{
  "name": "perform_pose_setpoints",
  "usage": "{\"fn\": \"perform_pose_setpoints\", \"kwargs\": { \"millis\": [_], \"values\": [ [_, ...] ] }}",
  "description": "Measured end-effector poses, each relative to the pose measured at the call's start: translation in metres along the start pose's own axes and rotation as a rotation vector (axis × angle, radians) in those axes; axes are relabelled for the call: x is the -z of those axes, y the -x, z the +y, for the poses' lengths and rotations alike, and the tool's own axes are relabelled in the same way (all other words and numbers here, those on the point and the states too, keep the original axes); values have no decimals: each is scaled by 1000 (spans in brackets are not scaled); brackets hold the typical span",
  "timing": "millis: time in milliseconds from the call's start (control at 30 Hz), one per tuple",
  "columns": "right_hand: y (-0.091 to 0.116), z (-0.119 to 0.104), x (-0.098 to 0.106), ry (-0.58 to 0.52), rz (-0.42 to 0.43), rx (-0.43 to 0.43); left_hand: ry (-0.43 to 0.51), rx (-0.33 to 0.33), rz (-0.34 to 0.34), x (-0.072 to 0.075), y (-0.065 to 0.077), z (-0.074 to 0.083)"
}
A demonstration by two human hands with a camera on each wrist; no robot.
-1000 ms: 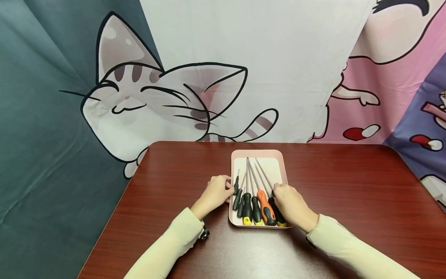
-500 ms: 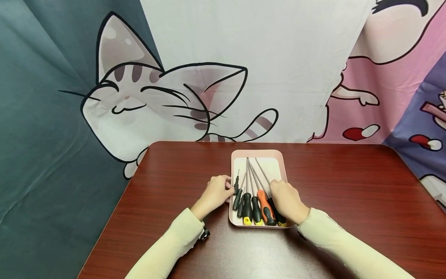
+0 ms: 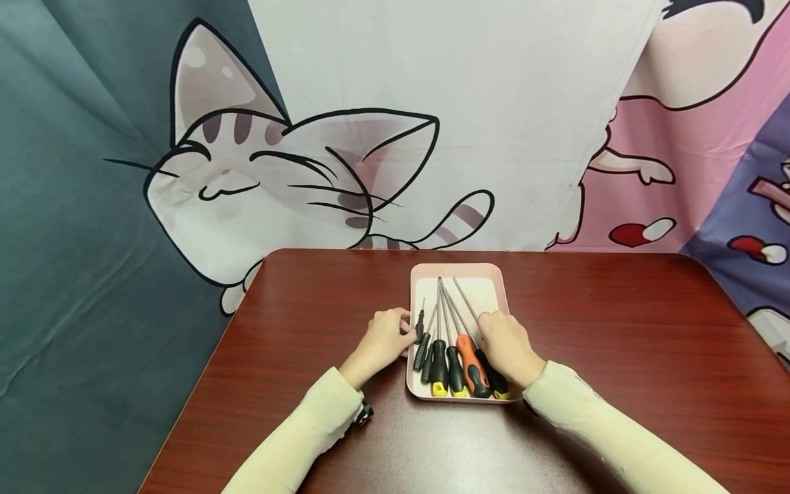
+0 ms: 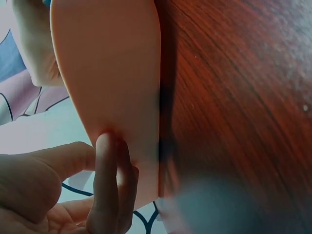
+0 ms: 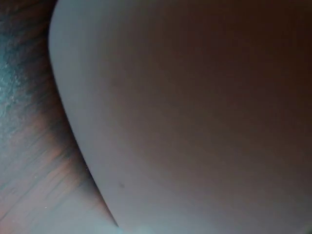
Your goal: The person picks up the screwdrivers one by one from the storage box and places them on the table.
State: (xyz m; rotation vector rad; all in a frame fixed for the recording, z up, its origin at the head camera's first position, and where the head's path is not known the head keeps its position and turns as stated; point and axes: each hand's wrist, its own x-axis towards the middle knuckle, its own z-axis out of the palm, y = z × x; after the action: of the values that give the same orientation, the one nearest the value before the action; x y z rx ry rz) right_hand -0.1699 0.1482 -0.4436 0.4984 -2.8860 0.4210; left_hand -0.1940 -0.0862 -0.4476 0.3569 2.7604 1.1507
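A pink-rimmed tray [image 3: 457,270] with a white inside holds several screwdrivers, tips pointing away. My left hand [image 3: 382,339] pinches the tray's left rim; in the left wrist view its fingertips [image 4: 106,146] press against the outer wall. Over the right side of the tray, my right hand [image 3: 509,346] curls around a screwdriver [image 3: 465,298]; only that tool's shaft shows, its handle hidden by the hand. Left of it lie an orange-and-black screwdriver [image 3: 472,367], black-and-yellow ones and small black ones [image 3: 422,353]. Another black-and-yellow handle [image 3: 496,381] sits partly under the hand.
The tray stands on a reddish-brown wooden table [image 3: 617,322], near its far edge. Behind hangs a cloth printed with a cartoon cat [image 3: 259,185]. The right wrist view is mostly filled by a blurred, pale tray wall [image 5: 146,122].
My right hand has shifted slightly left over the tray, bringing its screwdriver closer to the others. The left hand and the tray have stayed in place.
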Motion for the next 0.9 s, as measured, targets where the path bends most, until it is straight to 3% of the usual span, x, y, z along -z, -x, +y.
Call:
{"fn": "perform_pose_setpoints", "kwargs": {
  "millis": [333,567,900],
  "values": [
    [-1,7,12,-61,-40,-61,-29,2,10,0,0,2],
    [-1,11,29,-204,-78,-127,-24,1,13,0,0,1],
    [6,23,50,-286,-46,-147,1,2,7,-1,-1,0]
  ]
}}
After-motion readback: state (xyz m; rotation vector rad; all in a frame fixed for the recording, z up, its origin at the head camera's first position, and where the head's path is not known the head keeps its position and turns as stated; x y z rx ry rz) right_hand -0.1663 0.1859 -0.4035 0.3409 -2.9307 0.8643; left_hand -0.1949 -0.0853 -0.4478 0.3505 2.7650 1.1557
